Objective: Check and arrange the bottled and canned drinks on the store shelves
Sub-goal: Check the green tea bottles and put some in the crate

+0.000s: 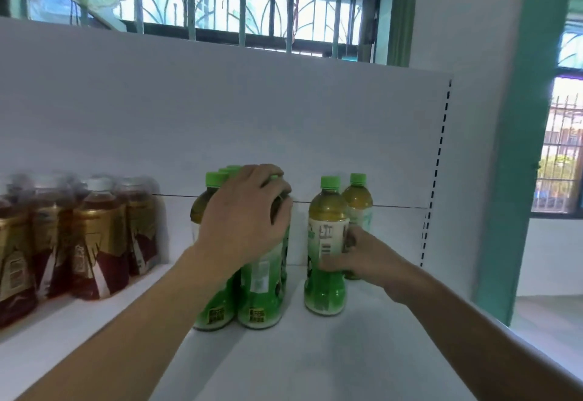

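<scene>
Arranging looked half done: left hand curled over the green-capped plastic tea bottles clustered on the white shelf, while right hand gripped a stray matching bottle just right, not yet joined.

The only camera rides on my head and looks forward and a little down at the white shelf, near enough that my forearms enter from the bottom edge. My left hand, clasping the bottle cluster, sits at frame centre, and my right hand, gripping the front bottle, just right of it. The wide lens also catches the barred window along the top.
</scene>
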A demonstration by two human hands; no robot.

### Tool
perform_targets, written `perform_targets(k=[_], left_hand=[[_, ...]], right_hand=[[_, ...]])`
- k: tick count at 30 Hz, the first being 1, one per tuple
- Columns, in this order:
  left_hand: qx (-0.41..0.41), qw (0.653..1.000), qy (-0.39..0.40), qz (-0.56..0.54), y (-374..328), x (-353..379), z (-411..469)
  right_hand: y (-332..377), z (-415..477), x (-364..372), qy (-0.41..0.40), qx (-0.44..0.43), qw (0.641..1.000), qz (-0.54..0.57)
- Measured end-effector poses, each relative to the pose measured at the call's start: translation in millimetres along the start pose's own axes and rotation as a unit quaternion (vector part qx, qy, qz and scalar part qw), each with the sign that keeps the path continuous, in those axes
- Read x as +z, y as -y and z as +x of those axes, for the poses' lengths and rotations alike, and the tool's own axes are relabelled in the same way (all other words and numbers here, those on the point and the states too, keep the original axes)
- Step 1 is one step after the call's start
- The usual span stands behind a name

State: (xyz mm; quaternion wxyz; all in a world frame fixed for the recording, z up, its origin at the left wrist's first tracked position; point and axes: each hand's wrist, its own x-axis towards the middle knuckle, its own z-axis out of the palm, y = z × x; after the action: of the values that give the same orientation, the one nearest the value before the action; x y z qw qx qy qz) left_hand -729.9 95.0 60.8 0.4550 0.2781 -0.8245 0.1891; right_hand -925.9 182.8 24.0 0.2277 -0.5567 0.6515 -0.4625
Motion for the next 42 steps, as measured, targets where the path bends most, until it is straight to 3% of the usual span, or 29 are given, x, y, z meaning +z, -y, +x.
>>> perform_targets(k=[12, 16, 21, 25, 30, 33, 36, 39, 42], left_hand=[[0.015, 0.999, -0.013, 0.030, 2, 3, -4], [0.012, 0.999, -0.013, 0.038, 2, 5, -4], [0.022, 0.998, -0.019, 0.049, 2, 6, -4], [0.019, 0.999, -0.015, 0.028, 3, 6, -1], [-0.013, 1.000, 0.025, -0.014, -1, 1, 3], [-0.013, 1.000, 0.012, -0.017, -10, -3, 5], [0.042, 0.998, -0.011, -0.036, -36, -6, 4], [0.084, 0.989, 0.018, -0.122, -69, 5, -5], [-0.036, 0.949, 0.108, -0.295, -91, 26, -15]], right_hand=[[-15, 85, 47, -0.114, 0.049, 0.987, -0.105], [-15, 106, 57, -0.137, 0.055, 0.967, -0.207], [-10, 103, 56, -0.129, 0.056, 0.961, -0.240], [-4, 83, 43, -0.151, -0.016, 0.959, -0.241], [9, 58, 1, -0.332, -0.157, 0.909, -0.196], [-6, 66, -19, -0.375, -0.102, 0.911, -0.138], [-31, 77, -21, -0.291, 0.014, 0.947, -0.132], [-43, 80, -21, -0.263, 0.069, 0.961, -0.055], [-46, 75, -29, -0.247, 0.073, 0.964, -0.069]])
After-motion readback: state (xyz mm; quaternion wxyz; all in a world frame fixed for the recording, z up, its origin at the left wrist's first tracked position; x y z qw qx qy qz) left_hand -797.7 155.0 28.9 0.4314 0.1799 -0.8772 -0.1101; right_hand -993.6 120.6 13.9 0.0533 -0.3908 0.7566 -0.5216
